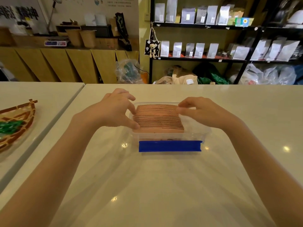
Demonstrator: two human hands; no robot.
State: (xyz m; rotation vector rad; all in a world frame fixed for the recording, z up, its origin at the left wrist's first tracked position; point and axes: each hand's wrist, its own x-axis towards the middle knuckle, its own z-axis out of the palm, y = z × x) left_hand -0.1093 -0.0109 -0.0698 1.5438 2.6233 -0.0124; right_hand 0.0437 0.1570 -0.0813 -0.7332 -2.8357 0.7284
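Lowest in the frame lay the bare pale table [147,185], with both forearms reaching up from the bottom corners. At centre, the blue latch [170,146] of the clear plastic box [198,134] hung folded down against the tabletop, and no lid sat on the box. Inside it stood the stack of brown packets [157,117], filed on edge and nearly filling the box.

The left hand [113,108] gripped the stack's left side, its thumb on the near corner and a curled forefinger further back. The right hand [201,110], fingers bent, pinched the far right corner, though its fingertips were blurred.

The filling looked almost done. What seemed left was squaring the packets so they sat level, then covering and latching the box.

At the left edge sat a woven basket [18,122]. In the upper right, black shelves [196,27] held silver pouches.
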